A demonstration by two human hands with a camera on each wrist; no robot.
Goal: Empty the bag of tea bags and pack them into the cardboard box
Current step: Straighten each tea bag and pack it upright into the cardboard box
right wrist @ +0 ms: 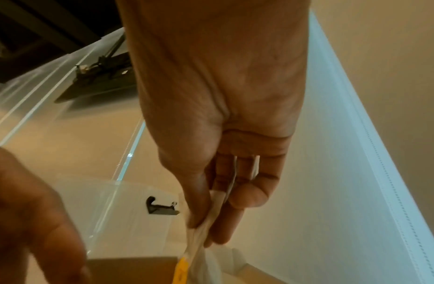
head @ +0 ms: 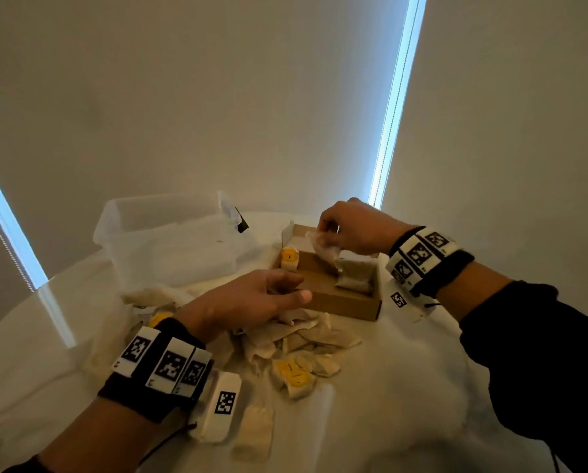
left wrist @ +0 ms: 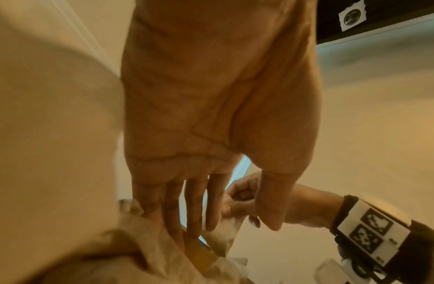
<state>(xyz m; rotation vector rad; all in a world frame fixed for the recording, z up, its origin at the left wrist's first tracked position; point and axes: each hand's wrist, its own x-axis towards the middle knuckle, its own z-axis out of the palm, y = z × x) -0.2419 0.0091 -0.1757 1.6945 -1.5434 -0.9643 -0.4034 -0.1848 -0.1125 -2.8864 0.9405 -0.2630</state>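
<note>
A brown cardboard box (head: 347, 303) lies open on the white table, with pale tea bags (head: 354, 274) stacked at its right end. My right hand (head: 350, 230) hovers over the box and pinches a tea bag (head: 325, 250) between thumb and fingers; the right wrist view shows that tea bag (right wrist: 206, 228) hanging from the pinch. My left hand (head: 268, 295) reaches over the box's near left corner with straight fingers (left wrist: 193, 207), holding nothing. A heap of loose tea bags (head: 306, 339), some with yellow tags (head: 292, 372), lies in front of the box.
A clear plastic tub (head: 169, 240) stands behind and left of the box. One tea bag with a yellow tag (head: 289, 258) leans on the box's left end. Another tea bag (head: 255, 431) lies near the table's front. Crumpled pale bag material (head: 156, 297) sits left of the heap.
</note>
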